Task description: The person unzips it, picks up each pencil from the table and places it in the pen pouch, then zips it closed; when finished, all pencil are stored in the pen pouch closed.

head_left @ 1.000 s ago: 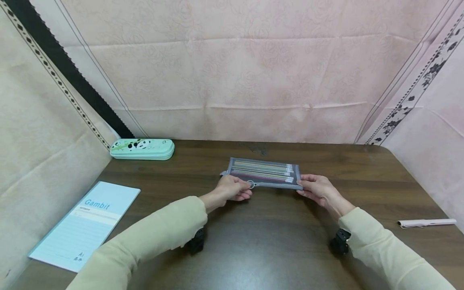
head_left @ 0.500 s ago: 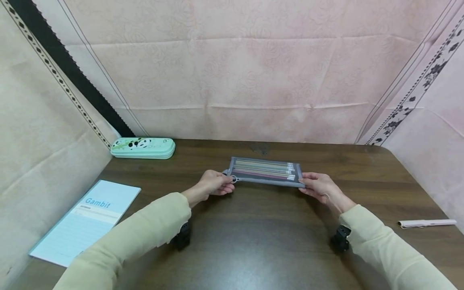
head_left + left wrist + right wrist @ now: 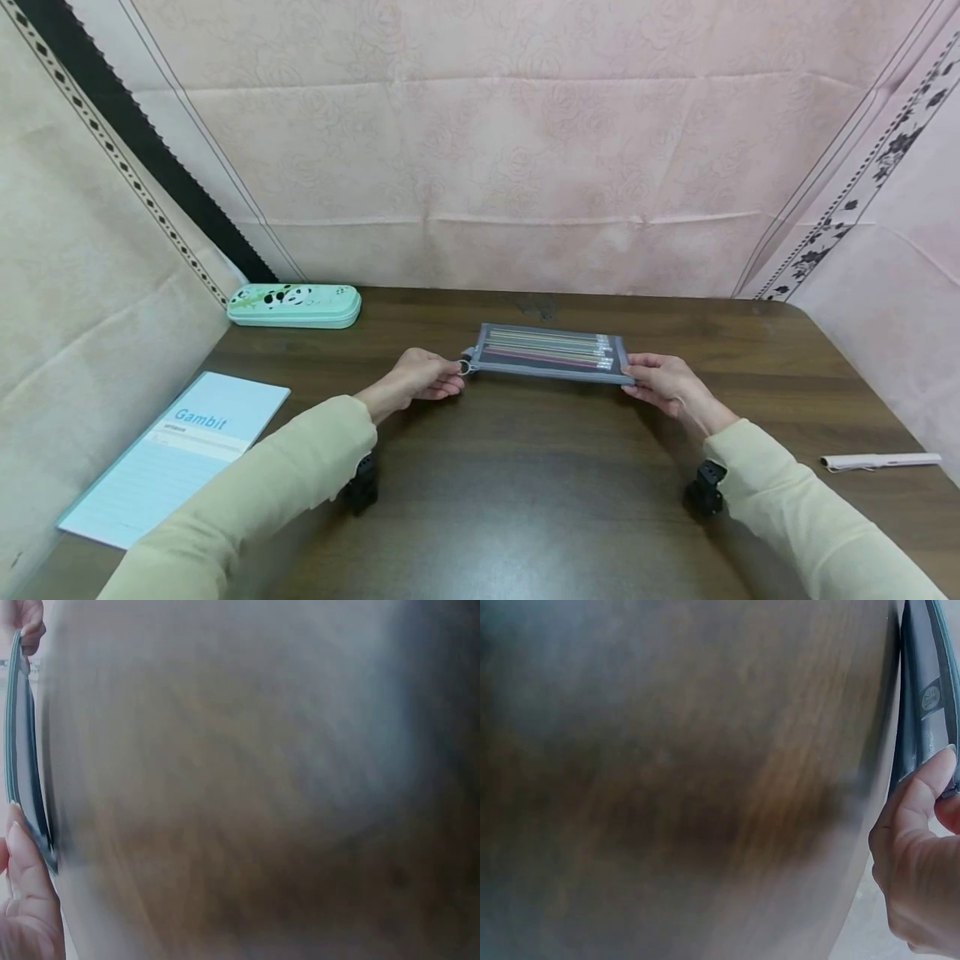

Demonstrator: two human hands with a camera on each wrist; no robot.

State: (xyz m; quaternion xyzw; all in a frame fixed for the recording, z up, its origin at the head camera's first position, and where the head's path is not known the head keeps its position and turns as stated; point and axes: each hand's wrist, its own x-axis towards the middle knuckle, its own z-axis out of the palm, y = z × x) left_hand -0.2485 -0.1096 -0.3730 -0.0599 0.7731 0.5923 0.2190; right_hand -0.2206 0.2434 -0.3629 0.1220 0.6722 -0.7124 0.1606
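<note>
A flat grey zip pouch [image 3: 546, 372] with a see-through face is held just over the table, its long zipped edge towards me. Several slim coloured pencils or similar sticks [image 3: 543, 346] show through it. At the pouch's near left corner, my left hand [image 3: 416, 379] pinches the zipper's ring pull [image 3: 465, 367]. My right hand [image 3: 667, 387] grips the near right corner between thumb and fingers. In the right wrist view, the thumb and fingers of that hand lie on either side of the pouch's edge [image 3: 922, 667]. The left wrist view catches the pouch [image 3: 22, 727] edge-on between both hands.
On the brown wooden table [image 3: 480, 475], a mint-green panda pencil case [image 3: 294, 307] sits at the back left. A light blue notebook [image 3: 176, 458] lies at the left, partly under the left sleeve. A white pen [image 3: 881, 461] lies far right. Patterned cloth [image 3: 480, 167] hangs behind.
My left hand has slid the ring pull leftward along the near edge, from part-way in to the left corner. The right hand keeps its grip on the right corner, nearly still.
</note>
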